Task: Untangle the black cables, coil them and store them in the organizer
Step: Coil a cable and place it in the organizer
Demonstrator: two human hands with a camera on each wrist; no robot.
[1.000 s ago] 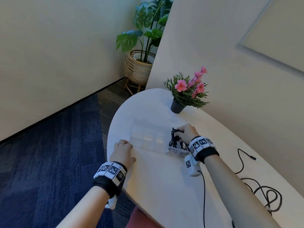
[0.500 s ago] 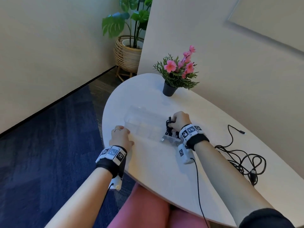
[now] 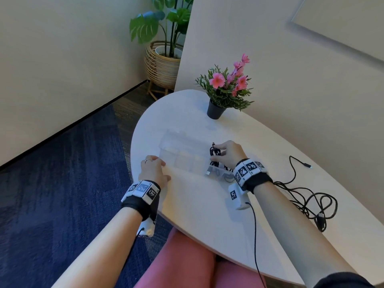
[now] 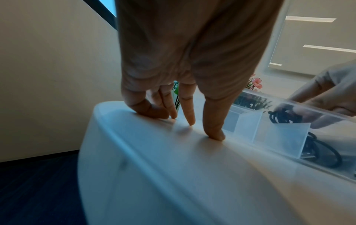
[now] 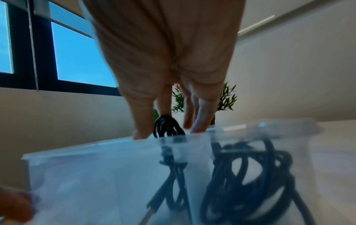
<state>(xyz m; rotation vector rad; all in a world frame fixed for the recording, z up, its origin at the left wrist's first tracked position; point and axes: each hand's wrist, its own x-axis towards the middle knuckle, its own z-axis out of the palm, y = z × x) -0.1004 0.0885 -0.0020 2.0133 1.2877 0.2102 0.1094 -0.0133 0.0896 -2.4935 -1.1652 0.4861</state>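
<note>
One coil already sits in the clear organizer (image 3: 182,154); the right hand (image 3: 227,153) pinches a second coiled black cable (image 3: 215,152), lowering it into a neighbouring compartment. Left hand (image 3: 154,170) rests spread on the desk (image 3: 197,204). A tangled cable (image 3: 311,202) remains

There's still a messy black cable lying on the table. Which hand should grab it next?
Probably the right hand: the loose cable lies on its side. But it first must drop the coiled cable into the organizer. The left hand rests on the far side.
</note>
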